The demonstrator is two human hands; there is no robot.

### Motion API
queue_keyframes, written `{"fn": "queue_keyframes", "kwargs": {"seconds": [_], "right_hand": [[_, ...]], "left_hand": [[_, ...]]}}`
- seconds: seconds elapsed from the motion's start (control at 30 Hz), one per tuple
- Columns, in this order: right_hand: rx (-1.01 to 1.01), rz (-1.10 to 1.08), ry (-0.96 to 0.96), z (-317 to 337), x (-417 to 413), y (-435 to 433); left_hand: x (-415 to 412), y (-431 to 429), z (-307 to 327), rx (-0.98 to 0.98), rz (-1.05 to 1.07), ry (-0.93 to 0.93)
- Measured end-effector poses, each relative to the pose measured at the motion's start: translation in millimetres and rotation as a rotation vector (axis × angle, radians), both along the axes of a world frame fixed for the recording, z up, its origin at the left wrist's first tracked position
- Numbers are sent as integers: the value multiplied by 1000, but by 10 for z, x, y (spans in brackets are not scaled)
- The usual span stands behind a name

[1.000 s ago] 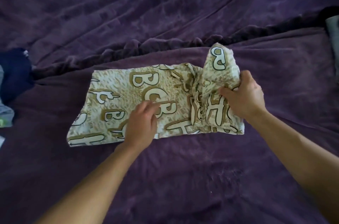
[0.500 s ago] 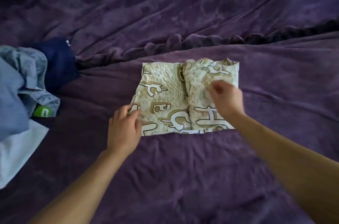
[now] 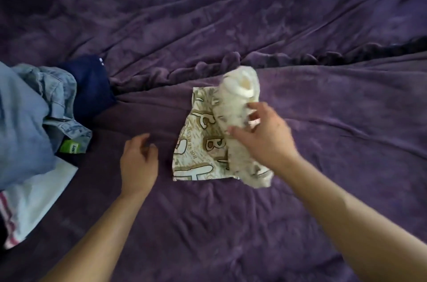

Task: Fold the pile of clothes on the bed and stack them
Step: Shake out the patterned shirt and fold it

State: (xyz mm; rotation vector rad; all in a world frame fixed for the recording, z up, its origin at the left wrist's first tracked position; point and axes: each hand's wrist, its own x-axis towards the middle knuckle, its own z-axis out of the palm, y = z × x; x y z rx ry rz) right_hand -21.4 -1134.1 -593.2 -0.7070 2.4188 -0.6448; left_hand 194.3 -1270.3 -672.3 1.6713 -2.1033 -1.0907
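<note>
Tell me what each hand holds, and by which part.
The right hand grips the letter-printed cloth by its raised, folded right-side portion; blur hides the finer detail. The left hand holds nothing, beside the cloth's left edge.

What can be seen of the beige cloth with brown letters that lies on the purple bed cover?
The printed cloth is thin, soft-looking beige fabric with large cream letters outlined in brown and small brown text. It is folded into a small packet on the purple bed cover. Its left part lies flat. Its right part is raised in a blurred roll with a paler side showing. The right hand grips this raised part. The left hand is beside the cloth, not touching it.
</note>
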Motion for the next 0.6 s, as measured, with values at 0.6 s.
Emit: {"fn": "queue_keyframes", "kwargs": {"seconds": [0.6], "right_hand": [[30, 382, 366, -973, 348, 223]], "left_hand": [[-713, -3, -96, -374, -608, -235]]}}
